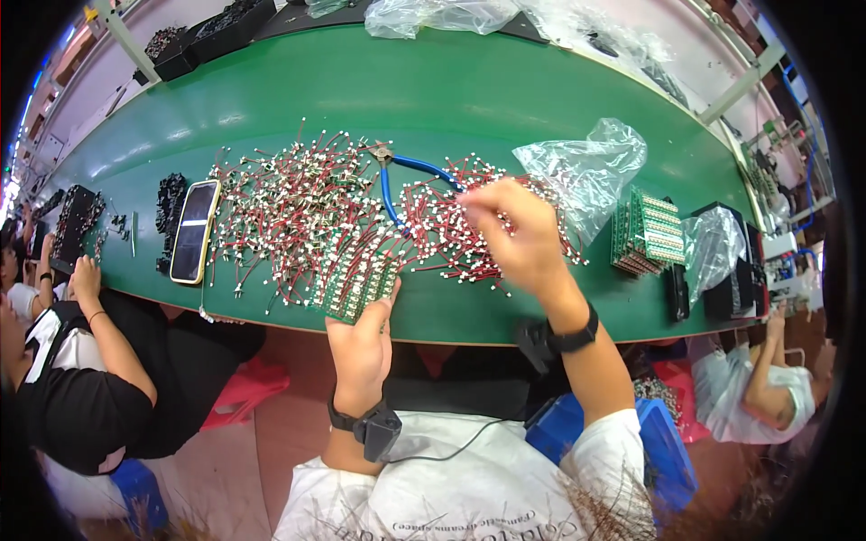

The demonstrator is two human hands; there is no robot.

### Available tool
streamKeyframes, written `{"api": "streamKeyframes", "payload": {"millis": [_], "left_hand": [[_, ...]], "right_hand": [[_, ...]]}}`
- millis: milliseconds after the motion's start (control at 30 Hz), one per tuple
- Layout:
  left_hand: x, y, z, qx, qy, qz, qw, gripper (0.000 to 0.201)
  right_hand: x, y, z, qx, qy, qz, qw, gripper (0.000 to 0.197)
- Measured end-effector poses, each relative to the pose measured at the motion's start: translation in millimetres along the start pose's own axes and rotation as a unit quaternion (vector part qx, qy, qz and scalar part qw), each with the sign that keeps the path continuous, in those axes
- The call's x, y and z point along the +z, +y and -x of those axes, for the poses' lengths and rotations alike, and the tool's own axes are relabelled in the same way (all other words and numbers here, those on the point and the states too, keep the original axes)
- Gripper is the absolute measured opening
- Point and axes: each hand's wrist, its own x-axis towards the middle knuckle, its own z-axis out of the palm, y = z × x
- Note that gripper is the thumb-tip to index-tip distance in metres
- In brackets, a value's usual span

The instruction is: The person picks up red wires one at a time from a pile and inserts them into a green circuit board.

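Note:
My left hand (361, 347) grips a stack of small green circuit boards (361, 290) at the near edge of the green table (433, 99). Red wires with white connectors stick up from the stack. My right hand (519, 233) reaches into the right-hand pile of red wire pieces (442, 239), its fingers pinched on one or more of them. A larger pile of the same red wires (293, 212) lies to the left. Blue-handled pliers (401, 176) rest between the two piles.
A phone (194, 232) lies left of the wires, beside black parts (169, 203). A clear plastic bag (586, 167) and stacked green boards (648, 233) sit at right. Another person's arm (104, 325) rests at the left; a third person (767, 388) sits at right.

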Motion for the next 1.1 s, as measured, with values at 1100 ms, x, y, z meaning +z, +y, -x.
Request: {"api": "streamKeyframes", "payload": {"millis": [1100], "left_hand": [[11, -11, 19, 0.074, -0.058, -0.227, 0.969, 0.021]], "right_hand": [[52, -36, 48, -0.083, -0.194, 0.186, 0.960, 0.019]]}}
